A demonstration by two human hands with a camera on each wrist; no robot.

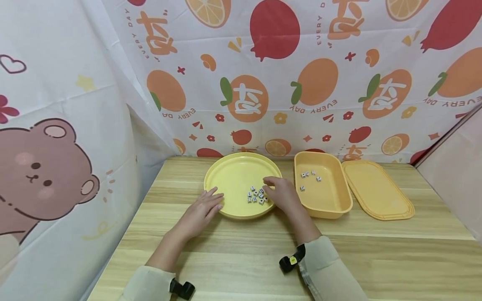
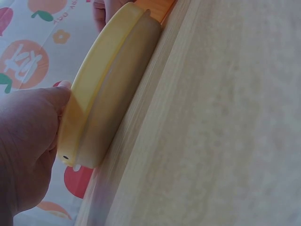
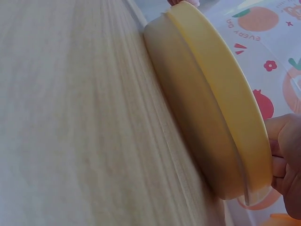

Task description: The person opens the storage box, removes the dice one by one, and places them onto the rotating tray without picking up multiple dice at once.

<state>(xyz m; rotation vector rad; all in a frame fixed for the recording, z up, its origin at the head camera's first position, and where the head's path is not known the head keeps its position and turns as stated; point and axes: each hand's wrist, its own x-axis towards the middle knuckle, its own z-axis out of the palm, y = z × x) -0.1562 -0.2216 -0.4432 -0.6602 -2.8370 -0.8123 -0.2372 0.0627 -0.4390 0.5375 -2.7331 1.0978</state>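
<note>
A round yellow tray (image 1: 233, 200) stands on the table, with a cluster of small white dice (image 1: 255, 200) right of its middle. My left hand (image 1: 199, 212) rests at the tray's left rim, its fingers reaching loosely over the edge. At the right rim is my right hand (image 1: 285, 195), with bent fingers over the tray beside the dice. From the right wrist, the right hand (image 3: 288, 160) shows at the raised yellow rim (image 3: 235, 103), its fingertips hidden behind it. The left wrist view has the left hand (image 2: 33, 141) against the tray's side wall (image 2: 89, 99).
Right of the tray stands a rectangular orange-yellow box (image 1: 325, 196) with several dice (image 1: 314, 172) inside. Its flat lid-like panel (image 1: 378, 190) lies farther right on the wooden table (image 1: 241, 259). A fruit-print cloth (image 1: 280, 92) hangs behind, and a bear-print cloth (image 1: 49, 167) at left.
</note>
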